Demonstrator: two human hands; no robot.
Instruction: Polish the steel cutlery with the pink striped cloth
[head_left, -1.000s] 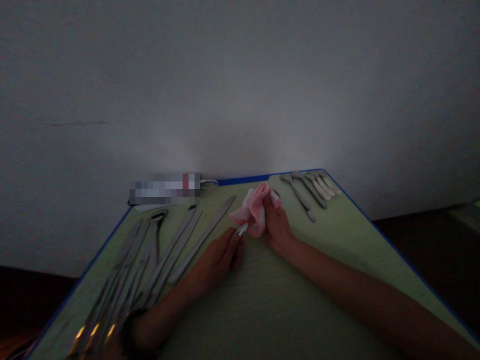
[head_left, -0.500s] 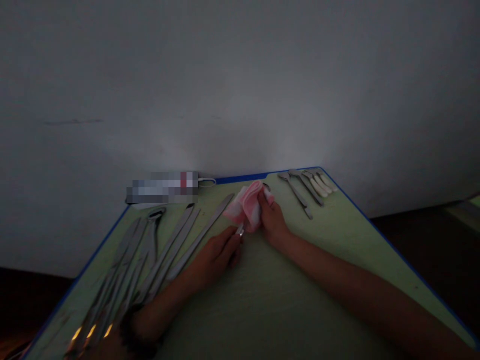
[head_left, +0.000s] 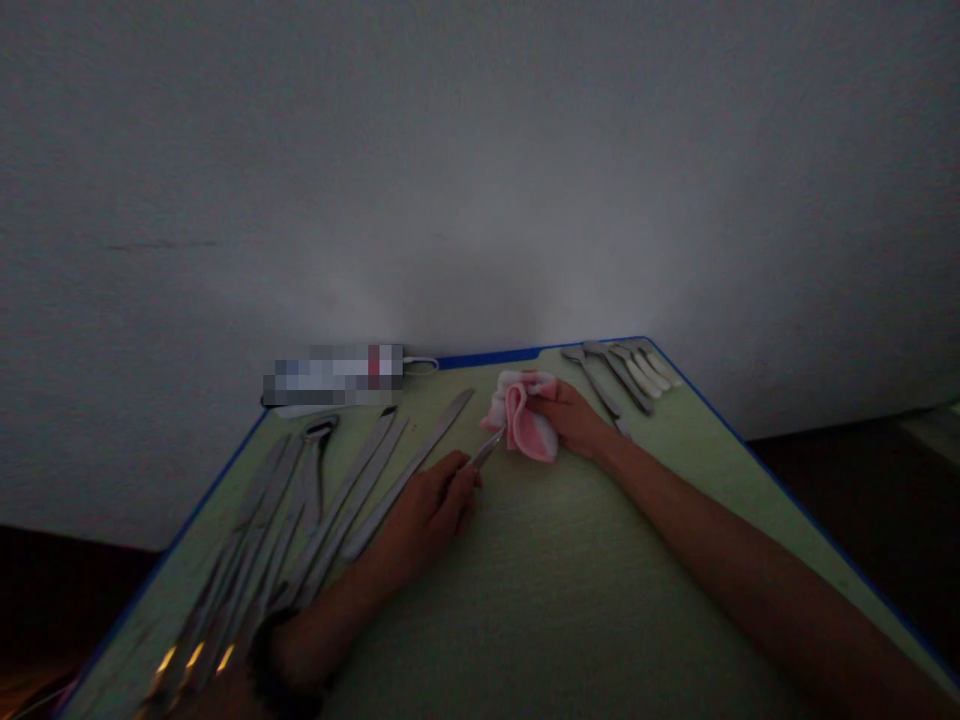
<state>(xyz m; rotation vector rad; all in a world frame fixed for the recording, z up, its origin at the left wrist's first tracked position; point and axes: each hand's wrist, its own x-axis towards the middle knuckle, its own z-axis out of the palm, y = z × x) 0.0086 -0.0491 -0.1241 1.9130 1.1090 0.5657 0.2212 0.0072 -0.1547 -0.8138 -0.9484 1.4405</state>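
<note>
Pink-and-white bunched cloth (head_left: 528, 428) in the right grip (head_left: 574, 417) apparently wipes a slim silvery utensil (head_left: 488, 450) the left grip (head_left: 440, 497) pinches, needing steadiness next.

The table (head_left: 570, 600) is light green with a blue edge. Long silver knives (head_left: 371, 472) lie slanted on the left, by a loop-ended tool (head_left: 320, 432). A spoon (head_left: 598, 386) and white-handled silverware (head_left: 643, 377) lie near the far right corner.

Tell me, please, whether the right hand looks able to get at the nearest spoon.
Probably yes: the spoon lies close by, bowl uncovered, though the right hand holds the pink cloth and may need freeing first.
</note>
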